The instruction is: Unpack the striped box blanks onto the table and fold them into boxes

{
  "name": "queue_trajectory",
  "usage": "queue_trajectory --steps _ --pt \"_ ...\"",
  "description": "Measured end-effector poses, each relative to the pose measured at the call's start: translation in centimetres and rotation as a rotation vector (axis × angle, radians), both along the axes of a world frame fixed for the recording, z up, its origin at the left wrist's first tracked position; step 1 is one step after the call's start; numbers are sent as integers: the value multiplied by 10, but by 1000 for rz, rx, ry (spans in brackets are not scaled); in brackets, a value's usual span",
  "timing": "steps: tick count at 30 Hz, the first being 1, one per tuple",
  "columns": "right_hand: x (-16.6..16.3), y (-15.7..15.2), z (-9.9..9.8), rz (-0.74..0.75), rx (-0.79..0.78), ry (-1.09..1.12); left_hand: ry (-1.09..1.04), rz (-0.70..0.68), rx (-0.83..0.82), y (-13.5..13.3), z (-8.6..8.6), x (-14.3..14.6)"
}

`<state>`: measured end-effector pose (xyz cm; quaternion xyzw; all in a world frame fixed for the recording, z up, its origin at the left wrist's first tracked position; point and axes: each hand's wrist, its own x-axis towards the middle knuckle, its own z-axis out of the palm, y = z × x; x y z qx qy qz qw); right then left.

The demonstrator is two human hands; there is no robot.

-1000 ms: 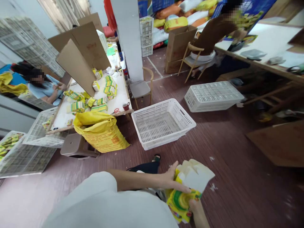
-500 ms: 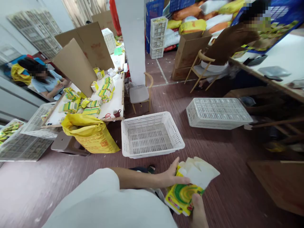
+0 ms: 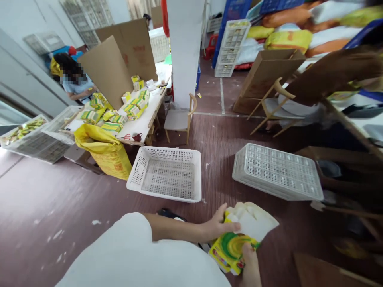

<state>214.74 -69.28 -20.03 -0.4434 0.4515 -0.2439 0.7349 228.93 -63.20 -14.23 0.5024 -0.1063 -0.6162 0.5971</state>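
Observation:
Low in the view I hold a stack of flat yellow-and-green packets [image 3: 231, 247] with white backs fanned at the top. My left hand [image 3: 217, 226] grips the stack's left side, thumb laid across the top packet. My right hand [image 3: 249, 265] pinches the lower right corner from below. An empty white plastic crate [image 3: 167, 173] sits upright on the floor just ahead of my hands. A second white crate [image 3: 277, 171] lies upside down to its right.
A yellow sack [image 3: 103, 151] leans by a work table [image 3: 140, 119] piled with similar packets and cardboard sheets. A person [image 3: 74, 79] sits behind it. A wooden chair [image 3: 179, 117] stands by a white pillar [image 3: 185, 52]. Another seated person [image 3: 329, 75] is at right.
The view has swung to the right and tilted, so the crates now lie closer and more central. My hands keep the same hold on the packet stack.

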Motion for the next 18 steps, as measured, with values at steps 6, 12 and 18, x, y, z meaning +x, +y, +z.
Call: queue_trajectory --steps 6,12,18 --pt "-24 -109 38 69 170 22 65 393 -109 -102 6 -52" --pt "16 -187 42 305 223 -45 125 660 -162 -161 12 -38" --pt "86 -256 23 463 255 -44 115 845 -173 -217 5 12"
